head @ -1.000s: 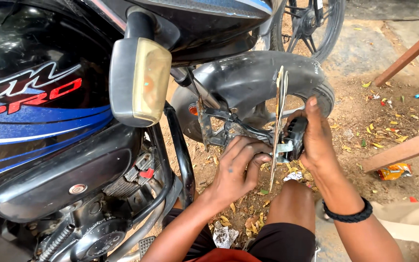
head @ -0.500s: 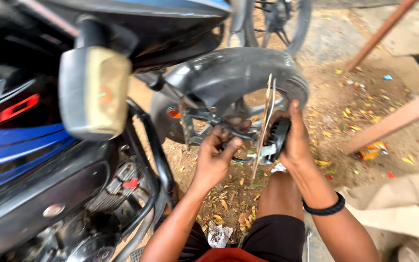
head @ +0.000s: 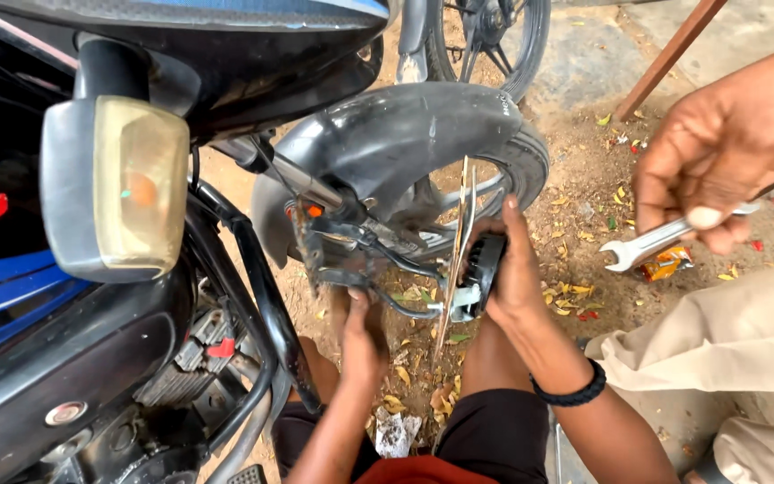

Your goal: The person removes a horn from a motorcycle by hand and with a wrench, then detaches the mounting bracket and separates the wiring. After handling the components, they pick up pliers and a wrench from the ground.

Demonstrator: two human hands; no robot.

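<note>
A black motorcycle's front wheel (head: 521, 170) stands under a black fender (head: 405, 134). Its thin brake disc (head: 460, 242) shows edge-on. My right hand (head: 514, 282) is closed around a black round brake part (head: 478, 273) beside the disc. My left hand (head: 365, 336) reaches up under the black bracket and cables (head: 351, 269) by the fork; its fingertips are hidden. At the upper right, another person's hand (head: 718, 161) holds a silver open-end spanner (head: 660, 242) above the ground.
An amber turn signal (head: 118, 193) juts out at the left, close to the camera, with the engine (head: 136, 394) below it. A second wheel (head: 485, 36) stands behind. An orange wrapper (head: 669, 264) and leaves lie on the dirt. A brown bar (head: 669, 58) leans at the top right.
My left hand has dropped from the hub parts to below the bracket. Another person's hand with a spanner has come into view at the right. My right hand stays on the brake part.
</note>
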